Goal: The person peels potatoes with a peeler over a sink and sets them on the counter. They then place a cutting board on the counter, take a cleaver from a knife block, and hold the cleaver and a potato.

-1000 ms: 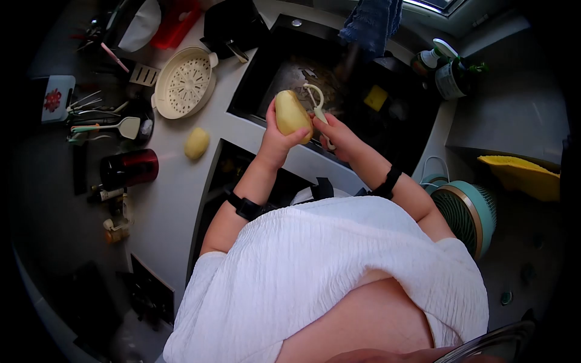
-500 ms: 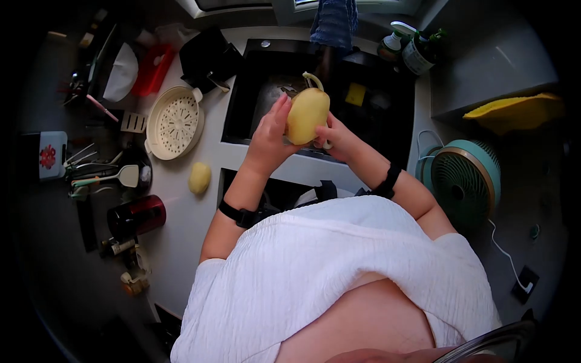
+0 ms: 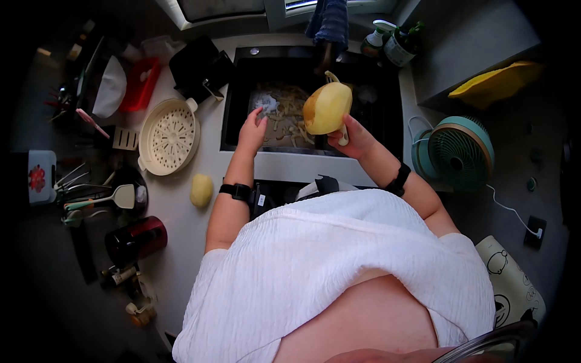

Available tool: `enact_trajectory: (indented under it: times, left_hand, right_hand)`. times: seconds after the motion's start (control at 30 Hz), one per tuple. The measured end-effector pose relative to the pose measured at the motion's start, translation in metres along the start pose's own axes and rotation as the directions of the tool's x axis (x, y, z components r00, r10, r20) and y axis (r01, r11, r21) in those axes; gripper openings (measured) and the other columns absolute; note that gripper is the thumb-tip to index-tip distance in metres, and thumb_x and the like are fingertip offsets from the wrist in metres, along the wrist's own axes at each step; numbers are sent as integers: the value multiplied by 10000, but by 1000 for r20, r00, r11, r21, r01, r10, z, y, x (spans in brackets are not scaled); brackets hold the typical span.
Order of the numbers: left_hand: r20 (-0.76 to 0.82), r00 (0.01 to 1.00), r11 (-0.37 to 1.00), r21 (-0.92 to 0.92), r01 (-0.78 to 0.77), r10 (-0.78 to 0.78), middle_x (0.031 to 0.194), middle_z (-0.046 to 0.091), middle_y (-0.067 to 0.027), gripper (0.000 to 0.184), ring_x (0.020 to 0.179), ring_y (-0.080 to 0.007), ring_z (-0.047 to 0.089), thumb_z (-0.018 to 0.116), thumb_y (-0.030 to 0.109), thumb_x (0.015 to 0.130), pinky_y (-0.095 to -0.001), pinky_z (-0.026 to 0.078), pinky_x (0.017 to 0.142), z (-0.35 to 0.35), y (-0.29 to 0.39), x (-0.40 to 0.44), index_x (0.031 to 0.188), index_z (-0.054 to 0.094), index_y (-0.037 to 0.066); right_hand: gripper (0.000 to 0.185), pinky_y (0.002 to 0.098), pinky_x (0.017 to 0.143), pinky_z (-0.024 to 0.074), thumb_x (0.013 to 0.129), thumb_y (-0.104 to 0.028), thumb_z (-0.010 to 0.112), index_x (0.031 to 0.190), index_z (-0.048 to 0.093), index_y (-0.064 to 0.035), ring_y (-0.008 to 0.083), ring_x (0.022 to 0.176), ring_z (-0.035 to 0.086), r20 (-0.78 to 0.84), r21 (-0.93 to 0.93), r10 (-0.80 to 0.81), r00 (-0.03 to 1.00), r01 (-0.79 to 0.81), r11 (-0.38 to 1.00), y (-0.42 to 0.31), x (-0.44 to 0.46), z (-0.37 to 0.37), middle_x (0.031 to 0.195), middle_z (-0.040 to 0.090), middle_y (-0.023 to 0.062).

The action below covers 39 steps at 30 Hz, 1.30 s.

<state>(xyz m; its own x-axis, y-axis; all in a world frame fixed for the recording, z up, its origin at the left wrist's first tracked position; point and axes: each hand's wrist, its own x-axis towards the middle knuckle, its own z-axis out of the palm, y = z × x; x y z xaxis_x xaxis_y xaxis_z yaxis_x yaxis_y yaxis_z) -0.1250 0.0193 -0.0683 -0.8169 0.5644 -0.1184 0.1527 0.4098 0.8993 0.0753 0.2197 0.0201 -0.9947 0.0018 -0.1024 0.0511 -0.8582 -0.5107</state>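
A big, mostly peeled potato (image 3: 331, 107) with a brown unpeeled patch on its left side is held over the sink by my right hand (image 3: 354, 138). Those fingers are closed at its lower right, and a pale handle (image 3: 344, 135) sticks out beside them; the rest of that tool is hidden. A thin pale curl rises from the potato's top. My left hand (image 3: 252, 129) is apart from the potato, fingers loosely spread and holding nothing, above the sink's near left edge. Peel strips (image 3: 292, 124) lie scattered in the dark sink (image 3: 239, 115) below.
Another potato (image 3: 201, 190) lies on the counter to the left, below a cream colander (image 3: 169, 136). A dark red canister (image 3: 142, 239) and cooking utensils (image 3: 121, 196) stand farther left. On the right is a green fan (image 3: 460, 151); bottles (image 3: 399, 49) stand behind the sink.
My left hand has let go of the potato and moved left and down. My right hand has carried the potato to the right, tilting it and uncovering the peels in the sink.
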Motion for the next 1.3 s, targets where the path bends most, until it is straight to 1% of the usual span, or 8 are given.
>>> enact_trajectory:
  times: [0.1,0.33,0.53,0.67,0.83,0.93,1.1,1.3]
  left_hand:
    - [119,969,869,-429,248,-218,1225,596,-85,412,1055,-172,593,564,270,951,-304,468,851,-10,18,-1,1327,514,107]
    - [520,827,708,-666,237,213,1340,515,-47,793,1251,-181,467,261,728,900,-349,354,1047,-8,64,-50,1431,401,156]
    - [317,882,258,-937,235,348,1475,357,-32,773,1344,-200,375,225,726,898,-400,313,1099,-25,71,-74,1507,211,251]
    - [184,931,228,-967,113,315,1455,376,-49,762,1352,-220,372,317,705,897,-410,360,1077,-42,97,-91,1502,215,253]
    - [140,964,249,-965,81,226,1418,410,-68,813,1319,-237,415,475,678,861,-430,440,1012,-30,109,-103,1486,233,218]
    - [131,902,276,-961,14,410,1383,450,-75,789,1286,-237,453,506,651,864,-445,464,982,-14,74,-89,1455,299,171]
    - [259,953,131,-962,240,158,1302,532,-85,770,1205,-234,528,471,689,861,-427,503,914,-8,82,-90,1386,402,130]
    - [222,971,214,-948,236,-84,1275,554,-69,800,1151,-226,561,420,765,826,-422,516,879,2,93,-91,1337,444,149]
  right_hand:
    - [436,194,588,446,819,-400,730,1124,574,-130,38,646,521,-8,-47,27,1000,-27,999,2,2,4,887,612,-25]
    - [645,168,562,435,755,-409,789,1239,481,-114,30,656,505,-19,-207,199,980,-199,958,19,32,31,928,587,-10]
    - [599,200,639,452,817,-333,749,1280,460,-86,60,710,502,-13,-456,127,992,-119,882,38,55,55,992,574,16]
    - [495,232,680,452,902,-243,658,1322,449,-85,82,711,491,-291,-438,-15,957,-119,891,44,60,81,995,560,21]
    - [408,229,655,430,938,-216,603,1314,505,-94,84,698,475,-245,-534,-12,969,-124,836,37,59,65,981,559,5]
    - [362,223,647,423,942,-226,598,1277,548,-98,81,699,466,-206,-610,72,976,-185,770,33,57,63,946,560,-7]
    - [311,214,646,421,961,-275,559,1220,593,-107,79,731,487,-278,-630,125,953,-278,725,23,57,54,904,567,-14]
    - [238,322,722,477,919,-200,559,1114,628,-83,222,800,581,290,-955,-20,957,291,52,-14,54,32,893,592,80]
